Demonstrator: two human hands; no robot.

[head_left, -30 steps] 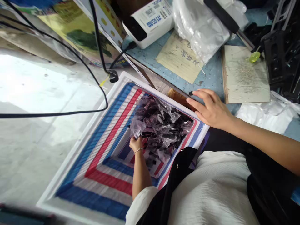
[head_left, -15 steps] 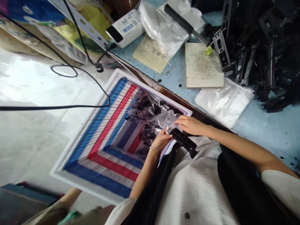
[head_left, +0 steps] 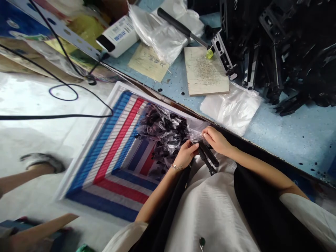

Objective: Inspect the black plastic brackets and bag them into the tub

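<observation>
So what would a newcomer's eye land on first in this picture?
Probably the red, white and blue striped bin left of centre, with plastic-wrapped pieces heaped in its upper right part. Next, perhaps, the dark pile of black parts at upper right on the blue tabletop. Then the left hand and right hand near the middle, with a clear bag and a black part.

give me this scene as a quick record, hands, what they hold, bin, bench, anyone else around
left hand: grips black part; bracelet on wrist
right hand: pinches clear bag near the part's upper end
part inside bag: cannot tell
bin: red, white and blue striped, with bagged dark pieces
bench: blue; board, black-handled tool, heap of black parts
other person: shoe on the floor at picture left
</observation>
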